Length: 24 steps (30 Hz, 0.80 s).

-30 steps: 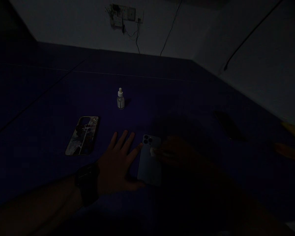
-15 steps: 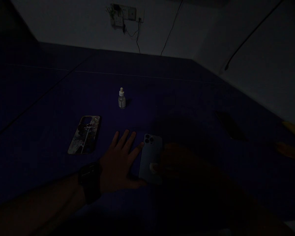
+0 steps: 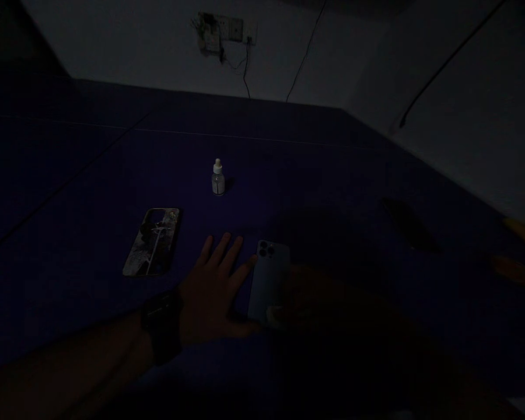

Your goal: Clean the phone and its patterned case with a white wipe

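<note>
A smartphone (image 3: 266, 283) lies back up on the dark blue surface, its camera lenses at the far left corner. My left hand (image 3: 214, 297), with a black watch on the wrist, lies flat with fingers spread; its thumb and index finger touch the phone's left side. In deep shadow, my right hand (image 3: 304, 291) is over the phone's right side. Its fingers press a small white pad (image 3: 275, 317) against the lower back of the phone; whether it is cloth, cotton or paper I cannot tell.
A patterned phone case (image 3: 153, 242) lies to the left. Behind stands a small dropper bottle (image 3: 218, 182) with a white cap. A dark flat object (image 3: 409, 224), phone-like, lies at the right. Wall sockets (image 3: 230, 29) with cables are at the back. The scene is very dim.
My right hand has slid the white pad a little toward me along the phone's back. My left hand stays spread at the phone's edge. The view has tilted slightly.
</note>
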Available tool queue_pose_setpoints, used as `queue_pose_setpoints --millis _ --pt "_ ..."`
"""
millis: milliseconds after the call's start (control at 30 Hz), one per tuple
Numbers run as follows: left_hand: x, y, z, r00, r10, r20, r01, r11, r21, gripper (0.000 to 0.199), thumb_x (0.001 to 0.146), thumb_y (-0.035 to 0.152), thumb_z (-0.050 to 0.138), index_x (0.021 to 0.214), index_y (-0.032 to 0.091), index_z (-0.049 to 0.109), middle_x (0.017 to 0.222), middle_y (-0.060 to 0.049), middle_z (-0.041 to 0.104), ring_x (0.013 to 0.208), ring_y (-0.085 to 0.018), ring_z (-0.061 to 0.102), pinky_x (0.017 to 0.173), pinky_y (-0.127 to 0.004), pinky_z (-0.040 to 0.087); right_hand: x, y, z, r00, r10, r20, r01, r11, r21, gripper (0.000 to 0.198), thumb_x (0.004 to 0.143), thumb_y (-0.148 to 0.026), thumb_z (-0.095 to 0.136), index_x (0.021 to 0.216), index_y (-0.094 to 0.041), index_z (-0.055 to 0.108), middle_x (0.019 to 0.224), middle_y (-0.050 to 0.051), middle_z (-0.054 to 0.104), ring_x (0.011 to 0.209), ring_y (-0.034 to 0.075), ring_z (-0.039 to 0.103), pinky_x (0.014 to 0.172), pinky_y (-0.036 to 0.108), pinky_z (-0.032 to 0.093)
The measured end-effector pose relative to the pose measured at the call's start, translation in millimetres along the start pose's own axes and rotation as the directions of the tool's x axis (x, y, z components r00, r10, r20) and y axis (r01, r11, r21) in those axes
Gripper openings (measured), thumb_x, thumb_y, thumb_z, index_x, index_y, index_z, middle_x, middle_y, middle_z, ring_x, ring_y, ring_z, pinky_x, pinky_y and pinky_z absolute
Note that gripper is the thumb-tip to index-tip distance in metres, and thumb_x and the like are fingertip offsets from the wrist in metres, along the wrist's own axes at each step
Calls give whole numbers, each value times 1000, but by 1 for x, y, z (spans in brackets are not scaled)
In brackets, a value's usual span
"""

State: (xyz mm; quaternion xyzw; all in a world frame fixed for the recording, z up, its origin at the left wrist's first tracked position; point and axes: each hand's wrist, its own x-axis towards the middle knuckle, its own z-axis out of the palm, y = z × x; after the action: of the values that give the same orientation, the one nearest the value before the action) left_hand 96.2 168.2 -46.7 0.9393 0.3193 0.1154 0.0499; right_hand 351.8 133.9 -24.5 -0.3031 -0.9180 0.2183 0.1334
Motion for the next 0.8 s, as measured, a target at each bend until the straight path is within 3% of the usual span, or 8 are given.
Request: queue_pose_setpoints --millis 67,133,300,367,467,567,700,800 --pt "-1 -1 1 1000 -1 -5 1 1000 -4 110 67 88 60 148 16 44 159 -24 34 146 -51 26 115 -71 18 -1 1 0 1000 -15 13 16 998 -53 22 98 -40 59 90 -32 78 83 -1 76 82 17 64 80 35 44" --pt "-1 -1 1 1000 1 -9 -1 1000 -5 110 67 89 59 149 17 43 160 -23 33 146 -50 26 116 -71 18 -1 10 -2 994 83 -69 -89 992 -91 24 100 -39 57 96 -31 79 84 1 76 81 17 64 81 36 43" --pt "0 -2 2 1000 10 3 -10 1000 -1 111 67 88 60 149 15 43 159 -24 32 146 -52 26 114 -73 18 2 35 -6 889 319 -329 -369 924 -98 27 101 -37 54 103 -24 78 88 6 75 80 20 61 76 36 43" --pt "0 -2 1 1000 9 11 -9 1000 0 111 66 87 62 148 15 44 159 -24 32 146 -52 26 114 -73 19 1 33 -6 903 309 -297 -349 933 -89 28 101 -37 54 99 -25 79 85 5 75 79 19 60 75 36 43" --pt "1 -1 0 1000 6 16 -6 1000 -1 111 66 87 63 148 14 45 159 -25 32 145 -53 26 113 -74 19 -3 19 0 975 184 -120 -192 980 -54 25 100 -41 56 96 -30 79 84 1 75 79 18 61 80 37 42" --pt "1 0 -1 1000 5 23 -5 1000 0 111 65 86 64 148 14 45 159 -27 32 145 -53 26 113 -75 20 -9 9 7 995 92 -36 -94 995 -45 18 96 -43 62 95 -35 79 89 -1 75 90 20 63 89 41 40" --pt "2 0 -4 999 0 48 0 1000 -8 109 68 85 62 148 14 44 159 -28 31 146 -53 24 112 -76 20 -10 20 5 978 167 -121 -182 975 -127 16 96 -37 64 104 -35 77 94 1 75 94 23 61 88 43 38" --pt "2 1 -4 998 1 57 0 1000 -17 108 69 85 61 148 14 44 158 -29 30 146 -54 24 112 -76 18 -6 37 -2 893 306 -330 -366 921 -136 19 97 -36 62 104 -29 78 90 5 75 88 22 60 82 41 39"
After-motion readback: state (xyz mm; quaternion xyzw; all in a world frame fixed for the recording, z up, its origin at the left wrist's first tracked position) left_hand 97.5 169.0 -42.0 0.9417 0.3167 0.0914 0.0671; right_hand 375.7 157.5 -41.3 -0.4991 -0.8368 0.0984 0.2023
